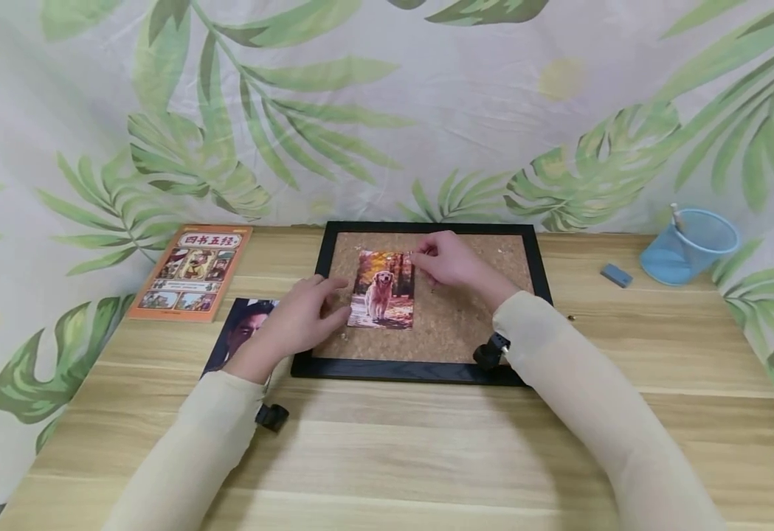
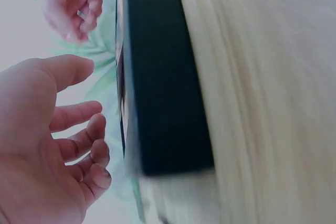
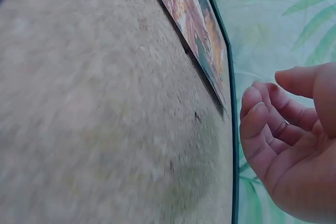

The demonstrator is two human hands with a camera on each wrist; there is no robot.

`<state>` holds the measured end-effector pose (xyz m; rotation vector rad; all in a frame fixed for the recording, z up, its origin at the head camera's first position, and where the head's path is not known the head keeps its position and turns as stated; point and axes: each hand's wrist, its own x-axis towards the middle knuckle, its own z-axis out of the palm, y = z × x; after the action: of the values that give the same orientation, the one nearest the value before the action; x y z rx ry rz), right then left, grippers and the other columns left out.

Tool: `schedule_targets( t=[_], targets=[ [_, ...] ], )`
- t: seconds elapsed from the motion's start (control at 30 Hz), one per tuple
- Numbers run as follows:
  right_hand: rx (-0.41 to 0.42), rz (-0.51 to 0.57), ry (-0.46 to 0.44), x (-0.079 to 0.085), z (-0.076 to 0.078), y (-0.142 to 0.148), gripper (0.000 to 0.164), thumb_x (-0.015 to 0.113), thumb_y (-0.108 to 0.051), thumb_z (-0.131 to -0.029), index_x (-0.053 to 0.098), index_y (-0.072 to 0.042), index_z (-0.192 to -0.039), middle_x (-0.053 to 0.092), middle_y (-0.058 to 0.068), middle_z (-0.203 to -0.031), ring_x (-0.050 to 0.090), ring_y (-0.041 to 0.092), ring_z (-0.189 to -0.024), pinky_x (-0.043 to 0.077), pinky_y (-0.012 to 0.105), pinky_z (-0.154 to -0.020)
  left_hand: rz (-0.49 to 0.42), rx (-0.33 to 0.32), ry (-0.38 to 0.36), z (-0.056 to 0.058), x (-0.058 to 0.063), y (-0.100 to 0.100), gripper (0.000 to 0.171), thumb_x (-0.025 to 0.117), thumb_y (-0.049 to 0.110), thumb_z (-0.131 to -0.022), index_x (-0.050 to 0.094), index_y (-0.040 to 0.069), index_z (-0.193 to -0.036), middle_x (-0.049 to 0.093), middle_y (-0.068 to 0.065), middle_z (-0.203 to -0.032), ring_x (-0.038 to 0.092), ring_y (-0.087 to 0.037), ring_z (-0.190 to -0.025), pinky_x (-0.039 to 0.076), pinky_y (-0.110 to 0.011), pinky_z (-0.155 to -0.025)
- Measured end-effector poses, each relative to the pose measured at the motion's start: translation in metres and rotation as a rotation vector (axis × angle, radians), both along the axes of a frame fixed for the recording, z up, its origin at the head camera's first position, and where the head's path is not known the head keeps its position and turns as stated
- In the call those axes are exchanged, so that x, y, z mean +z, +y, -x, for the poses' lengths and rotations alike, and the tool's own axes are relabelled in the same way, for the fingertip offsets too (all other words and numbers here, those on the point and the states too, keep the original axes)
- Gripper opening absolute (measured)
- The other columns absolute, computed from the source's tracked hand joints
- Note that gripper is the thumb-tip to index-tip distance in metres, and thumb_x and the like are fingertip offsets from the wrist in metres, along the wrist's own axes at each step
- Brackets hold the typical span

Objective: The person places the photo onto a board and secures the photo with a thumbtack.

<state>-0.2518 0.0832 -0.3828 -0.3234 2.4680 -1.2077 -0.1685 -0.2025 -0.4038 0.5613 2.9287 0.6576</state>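
A photo of a golden retriever among autumn leaves point(image 1: 381, 291) lies on a cork board point(image 1: 456, 332) with a black frame. At the photo's upper right corner is my right hand point(image 1: 451, 259), its thumb and fingers bent close together. In the right wrist view, nothing shows between the thumb and fingers of the right hand point(image 3: 294, 129). My left hand point(image 1: 300, 313) hovers by the photo's left side, over the board's left frame edge, fingers loosely bent and holding nothing. A second photo, showing part of a face point(image 1: 249, 324), lies partly hidden under the left forearm.
An orange comic-style book point(image 1: 190, 273) lies at the back left. On the right stand a blue mesh pen cup point(image 1: 675, 258), tilted in view, and a small blue block point(image 1: 616, 276). A tiny gold-coloured piece point(image 1: 571, 317) sits beside the board. A leaf-print cloth hangs behind the table.
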Motion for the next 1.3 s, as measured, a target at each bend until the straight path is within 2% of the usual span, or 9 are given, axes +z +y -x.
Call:
schedule_targets(
  t=[0.27,0.43,0.57,0.7,0.8,0.93,1.1,1.3],
  targets=[
    [0.04,-0.031,0.078,0.008,-0.025,0.029,0.025,0.058,-0.02,-0.111,0.069,0.002,-0.113,0.069,0.017,-0.086,0.063,0.026,-0.073,0.048,0.032,-0.065,0.0,0.106,-0.006,-0.021,0.01,-0.039,0.049,0.066,0.027,-0.107,0.063,-0.001,-0.147,0.066,-0.013,-0.103,0.054,-0.021,-0.079,0.043,-0.036,-0.069],
    [0.056,-0.024,0.115,0.009,-0.038,0.054,0.022,0.059,-0.018,-0.111,0.069,0.001,-0.11,0.066,0.014,-0.08,0.058,0.019,-0.068,0.048,0.033,-0.065,0.016,0.143,0.021,-0.035,0.009,-0.062,0.048,0.067,0.025,-0.106,0.063,-0.005,-0.144,0.065,-0.011,-0.097,0.054,-0.02,-0.078,0.044,-0.035,-0.07],
    [0.055,-0.027,0.138,0.008,-0.051,0.078,0.022,0.06,-0.02,-0.111,0.069,0.0,-0.109,0.066,0.014,-0.08,0.058,0.019,-0.068,0.049,0.033,-0.064,0.055,0.193,0.017,-0.046,0.01,-0.076,0.051,0.066,0.026,-0.105,0.062,-0.006,-0.144,0.067,-0.017,-0.106,0.059,-0.025,-0.087,0.049,-0.042,-0.074],
    [0.026,-0.043,0.145,0.004,-0.064,0.107,0.023,0.06,-0.021,-0.112,0.069,0.0,-0.109,0.065,0.015,-0.081,0.057,0.02,-0.068,0.049,0.032,-0.061,0.083,0.231,-0.009,-0.055,0.011,-0.089,0.059,0.067,0.03,-0.104,0.058,-0.009,-0.147,0.065,-0.029,-0.121,0.062,-0.038,-0.1,0.053,-0.056,-0.085],
    [-0.01,-0.044,0.118,0.001,-0.073,0.128,0.023,0.059,-0.02,-0.112,0.068,0.001,-0.111,0.065,0.015,-0.082,0.058,0.021,-0.068,0.05,0.031,-0.06,0.115,0.252,-0.046,-0.059,0.011,-0.098,0.067,0.068,0.035,-0.104,0.053,-0.012,-0.149,0.058,-0.038,-0.134,0.061,-0.052,-0.114,0.051,-0.067,-0.095],
    [-0.07,-0.052,0.102,-0.003,-0.084,0.154,0.025,0.058,-0.019,-0.113,0.067,0.003,-0.116,0.068,0.014,-0.086,0.062,0.019,-0.071,0.053,0.03,-0.06,0.199,0.293,-0.108,-0.065,0.008,-0.107,0.079,0.07,0.044,-0.103,0.045,-0.01,-0.154,0.047,-0.046,-0.143,0.049,-0.064,-0.127,0.046,-0.075,-0.101],
    [-0.127,-0.115,0.147,-0.011,-0.094,0.183,0.027,0.059,-0.02,-0.112,0.068,0.006,-0.116,0.07,0.012,-0.086,0.061,0.014,-0.071,0.051,0.027,-0.062,0.289,0.31,-0.167,-0.07,0.005,-0.115,0.095,0.073,0.055,-0.098,0.038,-0.01,-0.158,0.042,-0.049,-0.142,0.048,-0.068,-0.124,0.047,-0.077,-0.095],
    [-0.175,-0.213,0.164,-0.019,-0.101,0.206,0.027,0.062,-0.018,-0.109,0.069,0.007,-0.114,0.072,0.013,-0.091,0.061,0.012,-0.074,0.051,0.026,-0.064,0.267,0.311,-0.213,-0.067,0.002,-0.12,0.1,0.077,0.056,-0.096,0.034,-0.01,-0.159,0.039,-0.05,-0.14,0.055,-0.066,-0.117,0.049,-0.077,-0.093]
  ],
)
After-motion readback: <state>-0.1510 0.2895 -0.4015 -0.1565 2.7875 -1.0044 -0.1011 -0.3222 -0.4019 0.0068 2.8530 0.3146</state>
